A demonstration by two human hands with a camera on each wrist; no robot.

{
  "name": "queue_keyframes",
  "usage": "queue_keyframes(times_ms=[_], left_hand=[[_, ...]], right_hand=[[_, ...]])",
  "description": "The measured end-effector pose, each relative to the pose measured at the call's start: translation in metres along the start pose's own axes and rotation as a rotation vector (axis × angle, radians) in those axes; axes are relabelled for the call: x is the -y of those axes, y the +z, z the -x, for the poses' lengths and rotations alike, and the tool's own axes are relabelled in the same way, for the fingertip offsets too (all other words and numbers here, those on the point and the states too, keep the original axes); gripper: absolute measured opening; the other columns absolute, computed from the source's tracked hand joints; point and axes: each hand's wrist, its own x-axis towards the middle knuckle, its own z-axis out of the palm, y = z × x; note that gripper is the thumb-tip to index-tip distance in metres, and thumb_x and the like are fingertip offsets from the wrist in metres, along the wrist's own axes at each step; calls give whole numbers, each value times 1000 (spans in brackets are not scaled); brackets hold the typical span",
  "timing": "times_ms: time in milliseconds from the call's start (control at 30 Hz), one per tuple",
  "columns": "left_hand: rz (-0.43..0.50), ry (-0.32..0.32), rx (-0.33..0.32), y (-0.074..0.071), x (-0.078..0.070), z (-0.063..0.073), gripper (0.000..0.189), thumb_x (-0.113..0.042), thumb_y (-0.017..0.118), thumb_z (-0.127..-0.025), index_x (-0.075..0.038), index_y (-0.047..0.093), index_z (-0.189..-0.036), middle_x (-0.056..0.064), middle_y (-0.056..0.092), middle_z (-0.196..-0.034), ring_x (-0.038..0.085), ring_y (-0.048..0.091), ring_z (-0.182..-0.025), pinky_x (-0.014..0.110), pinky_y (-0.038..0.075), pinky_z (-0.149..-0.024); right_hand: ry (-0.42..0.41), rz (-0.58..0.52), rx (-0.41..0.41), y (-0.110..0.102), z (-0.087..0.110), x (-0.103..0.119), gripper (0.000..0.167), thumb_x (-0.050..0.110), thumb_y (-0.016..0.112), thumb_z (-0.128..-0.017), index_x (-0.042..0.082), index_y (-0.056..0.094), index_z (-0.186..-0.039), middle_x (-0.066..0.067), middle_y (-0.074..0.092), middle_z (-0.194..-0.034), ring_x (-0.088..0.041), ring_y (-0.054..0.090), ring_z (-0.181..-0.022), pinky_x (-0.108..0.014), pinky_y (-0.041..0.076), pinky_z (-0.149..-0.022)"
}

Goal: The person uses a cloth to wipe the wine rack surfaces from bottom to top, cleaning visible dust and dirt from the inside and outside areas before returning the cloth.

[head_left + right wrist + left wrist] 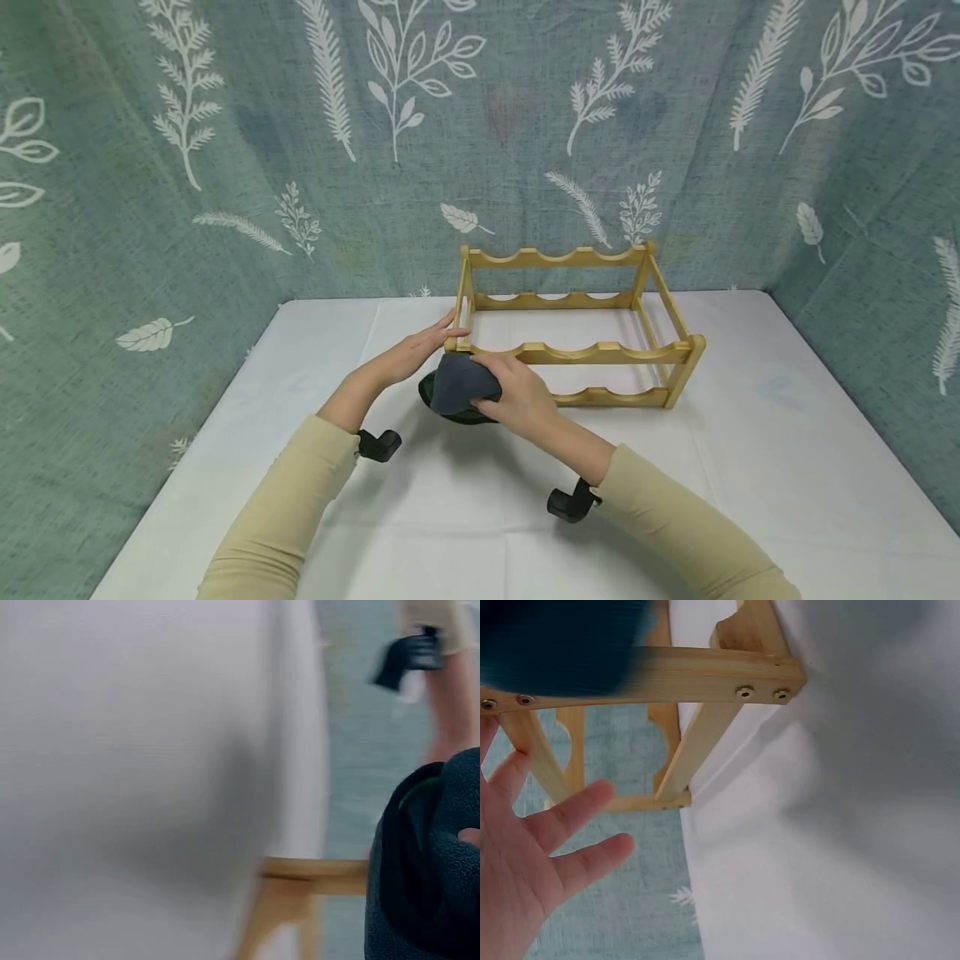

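Note:
A wooden rack [570,356] with scalloped rails stands on the white table. My right hand [519,393] holds a folded dark blue cloth [463,385] at the front left corner of the rack. In the right wrist view the cloth [420,900] looks fuzzy, with a darker edge. My left hand [412,354] is at the rack's left end, its fingertips against the upper bar. In the left wrist view the left hand [525,855] has its fingers spread, and the cloth [555,645] overlaps the rack's end bar [682,675].
The white-covered table [420,533] extends around the rack. Behind and at both sides hangs a green-blue leaf-patterned fabric [510,167]. A small black device is strapped on each wrist, one by the left sleeve [300,492], one by the right sleeve [675,525].

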Motion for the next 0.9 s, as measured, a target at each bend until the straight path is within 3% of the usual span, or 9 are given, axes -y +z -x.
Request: queue_keyframes(times_ms=[133,400,600,733,900], left_hand=[[2,-5,-25,2,1,-1,49,-41,16,-101,-24,43,-138,-6,1,-154,28,7,-140,57,13,-107],[24,-4,-80,10,5,-2,52,-48,16,-99,-26,47,-134,-11,2,-153,26,13,-140,55,15,-107],[45,77,-99,14,8,-2,54,-47,17,-100,-19,47,-134,-6,2,-154,28,10,-140,57,14,-107],[-1,120,-142,18,4,0,44,-37,26,-101,-15,49,-131,0,5,-155,31,13,-139,57,19,-106],[-6,136,-191,22,-17,9,32,-18,37,-100,-6,51,-126,13,9,-153,36,14,-138,58,23,-104]], right_hand=[[-6,-10,-107,-27,4,-2,56,13,79,-71,7,55,-122,-11,59,-113,-27,58,-103,-42,49,-85],[162,36,-80,-83,38,-32,58,14,77,-73,9,53,-125,-14,56,-118,-32,54,-107,-49,45,-86],[291,126,-41,-129,71,-60,58,9,74,-76,6,49,-128,-20,52,-121,-40,50,-110,-56,42,-85],[304,218,-60,-155,88,-73,58,7,74,-75,2,49,-127,-23,53,-116,-43,50,-105,-58,42,-81],[330,268,-105,-169,107,-84,56,5,73,-74,-1,49,-124,-25,52,-114,-43,50,-102,-58,41,-79]])
